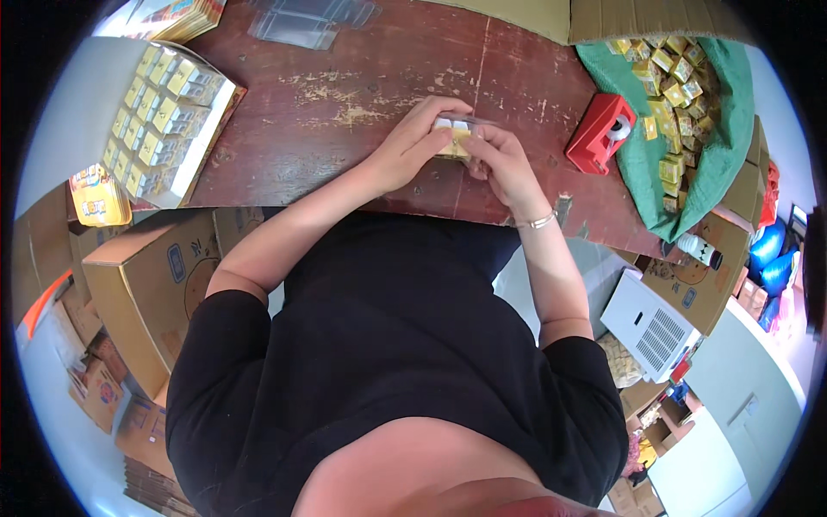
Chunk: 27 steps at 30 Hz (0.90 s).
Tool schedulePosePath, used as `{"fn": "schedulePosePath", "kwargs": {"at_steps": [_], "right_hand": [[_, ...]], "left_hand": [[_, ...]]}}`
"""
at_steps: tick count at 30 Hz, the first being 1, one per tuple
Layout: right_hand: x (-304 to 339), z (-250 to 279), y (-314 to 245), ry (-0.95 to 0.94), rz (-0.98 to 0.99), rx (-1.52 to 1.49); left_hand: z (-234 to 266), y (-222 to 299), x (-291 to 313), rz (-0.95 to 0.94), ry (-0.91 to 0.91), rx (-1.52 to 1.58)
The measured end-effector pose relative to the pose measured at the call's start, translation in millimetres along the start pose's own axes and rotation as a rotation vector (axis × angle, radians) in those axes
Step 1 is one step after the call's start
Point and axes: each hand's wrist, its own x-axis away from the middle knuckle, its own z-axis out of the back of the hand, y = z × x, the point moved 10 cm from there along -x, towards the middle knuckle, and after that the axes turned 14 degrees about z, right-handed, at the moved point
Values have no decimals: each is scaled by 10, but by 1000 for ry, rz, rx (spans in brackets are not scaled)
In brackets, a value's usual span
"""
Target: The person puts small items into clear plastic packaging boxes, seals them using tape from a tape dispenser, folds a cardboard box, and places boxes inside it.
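Between my two hands, over the table's near part, is a small yellow-and-white box pack (454, 145) with clear plastic at its far side. My left hand (412, 142) is closed around its left side, thumb lying on the near face. From the right, my right hand (504, 164) pinches the pack's right edge with thumb and fingers. Part of the pack is hidden behind the fingers. A bracelet circles my right wrist.
A red tape dispenser (596, 133) stands to the right, beside a green sack (734, 112) of small yellow boxes. At the left, a tray (202, 159) holds rows of similar packs. Clear plastic sleeves (301, 26) lie on the worn red table (345, 95). Cardboard boxes (155, 276) stand below left.
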Motion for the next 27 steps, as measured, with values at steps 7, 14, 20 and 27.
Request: {"fn": "schedulePosePath", "kwargs": {"at_steps": [7, 14, 20, 27], "right_hand": [[-102, -8, 1, -58, 66, 7], [148, -348, -591, 158, 585, 776], [295, -98, -510, 235, 526, 825], [453, 120, -562, 354, 557, 789]], "left_hand": [[-37, 443, 205, -303, 145, -536], [31, 494, 77, -184, 299, -199], [-223, 515, -125, -168, 136, -294], [-420, 583, -312, -189, 83, -254]]}}
